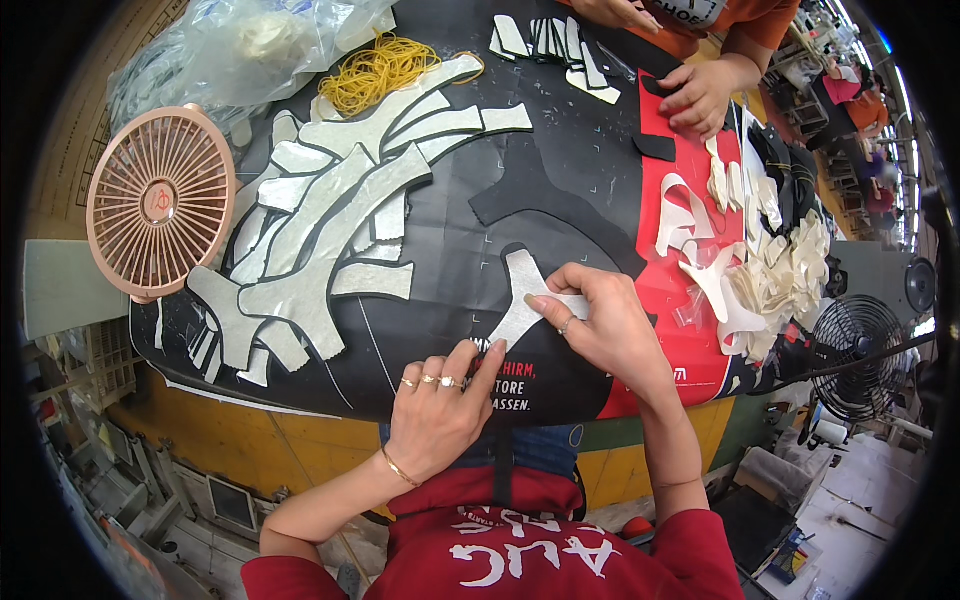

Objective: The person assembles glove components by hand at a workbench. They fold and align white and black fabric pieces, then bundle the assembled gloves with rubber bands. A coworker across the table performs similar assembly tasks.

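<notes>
My right hand (610, 325) pinches one arm of a small Y-shaped piece (520, 295), pale on top with a dark edge. The thumb lies over it and the fingers curl behind. My left hand (440, 410), wearing several rings, is beside the piece's lower arm, one digit touching its end. Its other fingers stretch forward, apart from the piece. Beyond the piece, a larger black branched piece (530, 190) lies on the black mat (440, 290). To the left is a loose pile of long, pale, dark-edged branched pieces (335, 260).
A pink fan (160, 203) stands at left, near yellow rubber bands (380, 75) and a clear plastic bag (240, 50). Cream pieces (785, 285) heap at right beside a black fan (858, 345). Across the table, a co-worker's hand (700, 100) rests near the red mat area (685, 365).
</notes>
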Demonstrator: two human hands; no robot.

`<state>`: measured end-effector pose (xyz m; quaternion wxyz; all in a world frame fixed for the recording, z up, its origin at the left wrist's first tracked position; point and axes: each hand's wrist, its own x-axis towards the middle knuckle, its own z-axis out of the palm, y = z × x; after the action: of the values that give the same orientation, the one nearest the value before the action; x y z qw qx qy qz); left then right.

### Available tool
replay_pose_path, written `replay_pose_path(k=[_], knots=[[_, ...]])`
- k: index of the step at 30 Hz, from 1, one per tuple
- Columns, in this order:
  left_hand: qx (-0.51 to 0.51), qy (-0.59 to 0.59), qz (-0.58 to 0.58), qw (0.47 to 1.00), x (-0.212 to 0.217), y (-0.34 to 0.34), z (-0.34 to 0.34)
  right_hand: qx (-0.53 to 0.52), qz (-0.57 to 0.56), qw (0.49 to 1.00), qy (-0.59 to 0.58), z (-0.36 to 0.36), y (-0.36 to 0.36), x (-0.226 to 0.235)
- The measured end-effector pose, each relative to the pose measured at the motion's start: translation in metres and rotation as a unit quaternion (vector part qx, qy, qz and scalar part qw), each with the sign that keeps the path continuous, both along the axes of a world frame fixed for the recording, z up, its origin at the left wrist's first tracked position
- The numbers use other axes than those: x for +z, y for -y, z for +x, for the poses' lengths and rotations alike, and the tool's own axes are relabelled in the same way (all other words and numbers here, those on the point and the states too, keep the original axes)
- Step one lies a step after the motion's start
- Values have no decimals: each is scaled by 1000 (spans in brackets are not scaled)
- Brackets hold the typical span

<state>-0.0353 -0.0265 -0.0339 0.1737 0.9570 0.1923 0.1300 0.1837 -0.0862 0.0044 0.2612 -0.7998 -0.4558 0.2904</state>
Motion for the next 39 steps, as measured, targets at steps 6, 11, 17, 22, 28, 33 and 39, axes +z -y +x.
replay_pose_path(k=[6, 11, 17, 22, 28, 33, 39], knots=[[-28, 63, -59, 996, 6, -19, 17, 18, -14, 1000, 8, 3, -3, 3], [-50, 45, 51, 996, -2, -37, 52, 5, -21, 999, -34, 4, -5, 6], [-41, 16, -16, 999, -8, -38, 59, 6, -33, 999, -38, 5, -7, 7], [-36, -12, -21, 999, -7, -37, 57, 5, -40, 998, -43, 6, -8, 7], [-37, -38, -19, 998, -4, -35, 56, -15, -77, 996, 31, 12, -2, 11], [-43, -76, 3, 996, -4, -36, 56, -69, -91, 993, 27, 33, 22, 19], [-58, -93, -1, 994, -2, -35, 58, -92, -109, 990, -5, 45, 37, 11]])
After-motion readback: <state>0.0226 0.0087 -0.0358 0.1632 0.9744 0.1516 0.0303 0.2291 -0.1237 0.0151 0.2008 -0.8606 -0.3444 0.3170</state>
